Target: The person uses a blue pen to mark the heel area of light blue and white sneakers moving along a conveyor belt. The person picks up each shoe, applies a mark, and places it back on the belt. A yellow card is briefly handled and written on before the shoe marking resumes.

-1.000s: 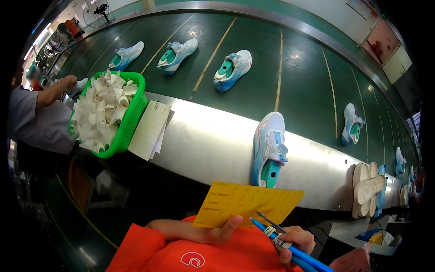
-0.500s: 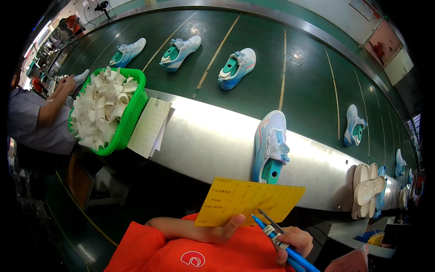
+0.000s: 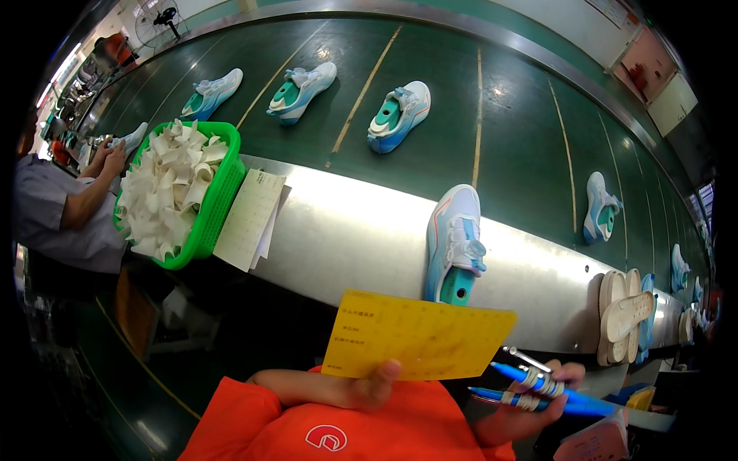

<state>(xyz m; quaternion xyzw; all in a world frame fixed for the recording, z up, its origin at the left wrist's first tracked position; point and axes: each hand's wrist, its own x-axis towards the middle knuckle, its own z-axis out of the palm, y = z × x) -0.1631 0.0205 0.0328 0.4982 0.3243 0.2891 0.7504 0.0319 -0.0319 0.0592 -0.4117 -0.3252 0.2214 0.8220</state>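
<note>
The left hand [image 3: 361, 388] pinches a yellow card [image 3: 419, 346] by its lower edge, thumb over the front, the rest of the fingers hidden behind it. The right hand [image 3: 538, 396] is closed around a bundle of blue pens [image 3: 538, 380]; its palm is tucked under them and hard to make out. Both sit low, over an orange shirt [image 3: 369, 426] cut off by the bottom of the view.

Just beyond the card, a white-and-teal shoe [image 3: 455, 244] lies on the steel ledge [image 3: 354, 230] at the near edge of the conveyor belt [image 3: 507, 131], its heel hidden behind the card's top edge. Toward the ledge's left end stand a green basket [image 3: 217, 196] heaped with white paper pieces and a pale sheet [image 3: 250, 219] beside it. Pale insoles [image 3: 623, 315] are stacked at the right end.

Since half a second ago, the shoes on the belt have drifted rightward, and the card sits much as before. A co-worker's hands [image 3: 108, 157] at the left end are partly hidden by the basket.
</note>
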